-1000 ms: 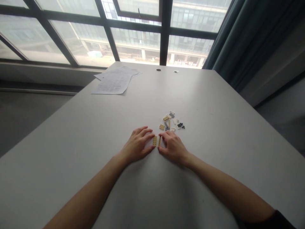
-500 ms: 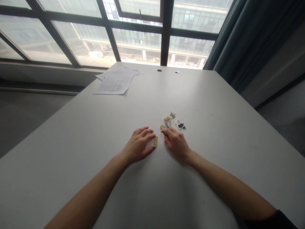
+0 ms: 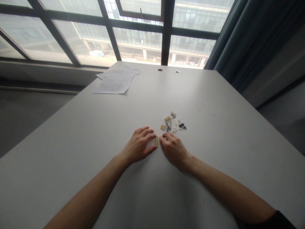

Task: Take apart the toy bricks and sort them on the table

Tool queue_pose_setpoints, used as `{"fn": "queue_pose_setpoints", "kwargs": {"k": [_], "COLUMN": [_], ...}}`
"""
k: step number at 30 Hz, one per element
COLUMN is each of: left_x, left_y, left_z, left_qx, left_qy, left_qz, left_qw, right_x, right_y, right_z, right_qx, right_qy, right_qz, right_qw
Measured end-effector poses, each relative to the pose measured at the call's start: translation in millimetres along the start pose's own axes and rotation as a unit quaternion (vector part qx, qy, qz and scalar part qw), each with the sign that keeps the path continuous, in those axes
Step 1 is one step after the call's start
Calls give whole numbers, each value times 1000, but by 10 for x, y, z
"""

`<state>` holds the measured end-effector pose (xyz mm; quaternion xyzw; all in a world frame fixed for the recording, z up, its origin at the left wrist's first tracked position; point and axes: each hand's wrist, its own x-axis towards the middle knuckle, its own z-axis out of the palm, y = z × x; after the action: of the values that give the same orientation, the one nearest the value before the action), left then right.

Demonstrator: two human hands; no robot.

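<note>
A tan studded building brick (image 3: 156, 142) lies on the white table between my hands. My left hand (image 3: 140, 143) grips it at its two ends, the thumb at the near end and a finger at the far end; the other fingers are spread. Just to the brick's right, my right hand (image 3: 173, 149) is closed, its fingertips curled together. Whatever is inside its fingers is hidden. Beyond the right hand lies a loose group of small pieces: a short tan brick (image 3: 162, 127), a longer tan brick (image 3: 167, 118), grey pieces (image 3: 167, 126) and a white piece (image 3: 174, 129).
Small black pieces (image 3: 181, 126) lie at the right of the group. Printed paper sheets (image 3: 115, 82) rest at the table's (image 3: 78, 133) far left. Two round cable holes sit near the far edge. Windows stand behind, and a dark curtain (image 3: 240, 47) hangs at the right.
My right hand has drawn back from the loose pieces toward the tan brick, uncovering a white piece and a grey one. My left hand has stayed around the tan brick.
</note>
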<state>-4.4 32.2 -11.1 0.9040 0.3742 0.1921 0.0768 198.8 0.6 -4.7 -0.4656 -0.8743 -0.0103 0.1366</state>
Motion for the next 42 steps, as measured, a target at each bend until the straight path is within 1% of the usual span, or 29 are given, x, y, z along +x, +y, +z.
{"fn": "queue_pose_setpoints", "kwargs": {"k": [3, 6, 8, 13, 16, 19, 25, 32, 36, 38, 42], "left_x": [3, -1, -5, -4, 0, -3, -6, 2, -6, -8, -9], "left_y": [5, 0, -5, 1, 8, 5, 0, 11, 6, 5, 4], "left_z": [-5, 4, 11, 4, -7, -9, -2, -5, 1, 4, 3], "left_qx": [-4, -2, 1, -1, 2, 5, 3, -3, -5, -6, -3], "left_qy": [3, 3, 3, -1, -6, -10, -10, -1, 2, 2, -2], "left_qz": [-3, -2, -1, 0, -2, -2, -2, 1, -1, -2, -4], "left_qw": [1000, 1000, 1000, 1000, 1000, 1000, 1000, 1000, 1000, 1000, 1000], "right_x": [-26, -48, -54, -26, 18, 69, 132, 162, 141, 122, 102], "right_y": [-47, -13, 67, 333, 433, 463, 403, 284, 280, 298, 325], "right_z": [-38, -105, -148, -194, -185, -181, -179, -66, -25, -20, -23], "right_qx": [45, 96, 128, 213, 243, 242, 220, 196, 202, 210, 219], "right_qy": [1, -10, -28, -103, -118, -120, -112, -60, -37, -34, -46], "right_qz": [15, 28, 23, -17, -28, -26, 10, 37, 40, 38, 38], "right_qw": [999, 995, 991, 972, 962, 962, 969, 978, 978, 976, 974]}}
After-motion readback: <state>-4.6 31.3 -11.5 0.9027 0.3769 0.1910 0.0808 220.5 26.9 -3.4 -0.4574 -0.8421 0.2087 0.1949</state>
